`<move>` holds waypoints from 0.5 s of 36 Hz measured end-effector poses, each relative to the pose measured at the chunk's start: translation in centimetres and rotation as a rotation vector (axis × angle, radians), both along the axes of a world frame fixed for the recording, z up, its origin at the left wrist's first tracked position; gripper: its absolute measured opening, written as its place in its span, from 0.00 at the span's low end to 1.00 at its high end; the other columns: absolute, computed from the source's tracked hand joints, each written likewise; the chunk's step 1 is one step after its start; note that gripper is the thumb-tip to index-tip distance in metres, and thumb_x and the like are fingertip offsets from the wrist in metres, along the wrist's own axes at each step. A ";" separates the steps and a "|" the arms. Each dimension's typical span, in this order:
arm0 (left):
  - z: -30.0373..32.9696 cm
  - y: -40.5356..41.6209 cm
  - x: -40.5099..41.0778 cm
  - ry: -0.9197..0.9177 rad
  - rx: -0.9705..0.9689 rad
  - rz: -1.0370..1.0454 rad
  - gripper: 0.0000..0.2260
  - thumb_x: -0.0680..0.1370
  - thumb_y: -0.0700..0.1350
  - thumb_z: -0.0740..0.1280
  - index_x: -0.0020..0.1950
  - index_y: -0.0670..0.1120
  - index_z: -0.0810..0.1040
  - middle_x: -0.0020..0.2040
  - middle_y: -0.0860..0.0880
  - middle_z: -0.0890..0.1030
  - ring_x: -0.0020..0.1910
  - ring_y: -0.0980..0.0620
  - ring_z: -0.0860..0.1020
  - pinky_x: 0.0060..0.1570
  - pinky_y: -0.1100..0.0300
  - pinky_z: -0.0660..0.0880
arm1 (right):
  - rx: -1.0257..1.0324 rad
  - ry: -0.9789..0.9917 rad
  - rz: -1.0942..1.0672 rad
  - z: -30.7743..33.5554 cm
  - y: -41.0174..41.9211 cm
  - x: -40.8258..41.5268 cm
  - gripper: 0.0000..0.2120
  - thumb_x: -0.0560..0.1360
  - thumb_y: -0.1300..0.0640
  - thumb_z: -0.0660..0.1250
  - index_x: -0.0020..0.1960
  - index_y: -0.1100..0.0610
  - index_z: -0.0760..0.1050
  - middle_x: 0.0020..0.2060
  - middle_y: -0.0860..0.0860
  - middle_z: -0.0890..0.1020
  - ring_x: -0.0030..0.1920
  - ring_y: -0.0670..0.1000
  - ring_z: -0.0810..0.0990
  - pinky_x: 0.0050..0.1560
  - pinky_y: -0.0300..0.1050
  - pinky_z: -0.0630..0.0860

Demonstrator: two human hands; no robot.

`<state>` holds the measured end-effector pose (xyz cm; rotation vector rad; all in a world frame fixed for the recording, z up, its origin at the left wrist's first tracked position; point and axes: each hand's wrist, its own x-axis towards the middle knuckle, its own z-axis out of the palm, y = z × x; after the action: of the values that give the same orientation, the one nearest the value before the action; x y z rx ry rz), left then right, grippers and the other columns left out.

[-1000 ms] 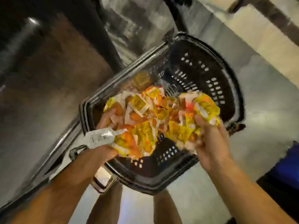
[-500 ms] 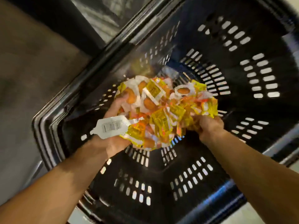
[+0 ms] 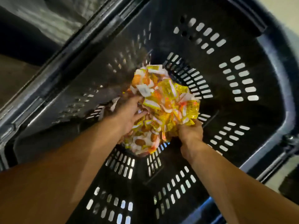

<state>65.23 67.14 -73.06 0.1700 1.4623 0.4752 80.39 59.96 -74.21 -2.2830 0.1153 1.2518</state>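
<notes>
- A big black plastic basket with rows of small slots (image 3: 68, 65) is seen from above. Its thick long rim runs slanted across the left side of the view.
- The left hand (image 3: 129, 113) is reached deep into the basket. Its fingers are spread over the left side of a bundle and tucked in among the packets, so the bundle is grasped by it.
- The bundle of small yellow, orange and white plastic packets (image 3: 168, 101) is held between both hands in the middle of the basket, low down near the basket's bottom. Whether the bottom is touched by it cannot be told.
- A small white paper tag (image 3: 144, 91) is seen on the upper left part of the bundle, just above the fingers of the left hand.
- The right hand (image 3: 190, 131) is clenched round the lower right edge of the bundle, and yellow packets stick up out of it.
- The right wall of the basket is seen past the right hand, and light is let through its slots.
- A bit of pale floor (image 3: 289, 20) is seen outside the basket at the top right corner.
</notes>
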 end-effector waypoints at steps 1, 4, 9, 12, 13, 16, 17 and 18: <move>0.0 -0.3 0.3 0.045 -0.015 0.010 0.15 0.83 0.37 0.62 0.69 0.45 0.72 0.58 0.45 0.80 0.58 0.46 0.78 0.65 0.48 0.75 | -0.009 0.003 -0.004 -0.1 0.0 0.1 0.29 0.76 0.62 0.73 0.74 0.50 0.70 0.62 0.54 0.81 0.59 0.56 0.80 0.57 0.46 0.76; 0.1 -1.2 0.6 0.141 0.015 -0.033 0.21 0.82 0.35 0.62 0.75 0.45 0.67 0.63 0.41 0.77 0.59 0.45 0.76 0.68 0.45 0.73 | -0.018 0.020 -0.012 -0.2 0.1 0.4 0.29 0.77 0.60 0.73 0.75 0.48 0.69 0.62 0.53 0.80 0.54 0.52 0.77 0.53 0.44 0.72; 2.2 -2.1 -0.5 0.202 0.002 -0.108 0.19 0.81 0.36 0.64 0.71 0.47 0.71 0.64 0.42 0.77 0.64 0.44 0.77 0.64 0.47 0.76 | -0.048 0.089 0.067 1.9 -0.1 0.3 0.35 0.73 0.68 0.72 0.75 0.48 0.68 0.60 0.55 0.81 0.58 0.55 0.80 0.61 0.50 0.77; 4.1 -2.9 -1.8 0.259 0.034 -0.222 0.18 0.81 0.38 0.65 0.70 0.46 0.72 0.62 0.44 0.77 0.61 0.46 0.77 0.63 0.48 0.76 | 0.003 0.155 0.114 4.0 -0.6 0.6 0.30 0.71 0.71 0.72 0.69 0.51 0.72 0.56 0.54 0.83 0.58 0.55 0.80 0.63 0.51 0.76; 4.9 -3.1 -2.1 0.285 0.066 -0.284 0.18 0.80 0.37 0.65 0.71 0.45 0.72 0.62 0.44 0.77 0.61 0.46 0.77 0.65 0.48 0.75 | 0.015 0.158 0.127 4.9 -0.7 0.8 0.27 0.72 0.68 0.72 0.67 0.51 0.74 0.56 0.54 0.84 0.57 0.55 0.80 0.60 0.50 0.76; 8.2 -4.0 -3.4 0.350 0.135 -0.462 0.19 0.80 0.36 0.66 0.71 0.44 0.72 0.68 0.42 0.76 0.66 0.44 0.75 0.66 0.50 0.72 | 0.018 0.160 0.241 8.5 -0.9 0.9 0.25 0.75 0.62 0.72 0.70 0.53 0.73 0.62 0.56 0.82 0.56 0.54 0.79 0.52 0.49 0.77; 9.8 -4.5 -3.7 0.355 0.159 -0.510 0.19 0.80 0.36 0.66 0.71 0.43 0.73 0.68 0.42 0.76 0.67 0.44 0.75 0.68 0.48 0.72 | 0.013 0.145 0.316 10.2 -0.9 0.9 0.26 0.76 0.61 0.72 0.72 0.53 0.71 0.64 0.57 0.81 0.57 0.55 0.78 0.54 0.51 0.78; 11.6 -5.1 -4.2 0.351 0.178 -0.553 0.19 0.80 0.36 0.66 0.71 0.43 0.73 0.68 0.43 0.76 0.67 0.44 0.75 0.69 0.48 0.71 | 0.017 0.127 0.404 12.3 -1.0 0.9 0.27 0.77 0.60 0.72 0.74 0.54 0.70 0.65 0.57 0.80 0.61 0.56 0.79 0.60 0.54 0.77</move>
<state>61.07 62.06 -61.50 0.8090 1.6295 0.1214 81.26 58.97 -61.88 -2.2821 -0.3265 1.5895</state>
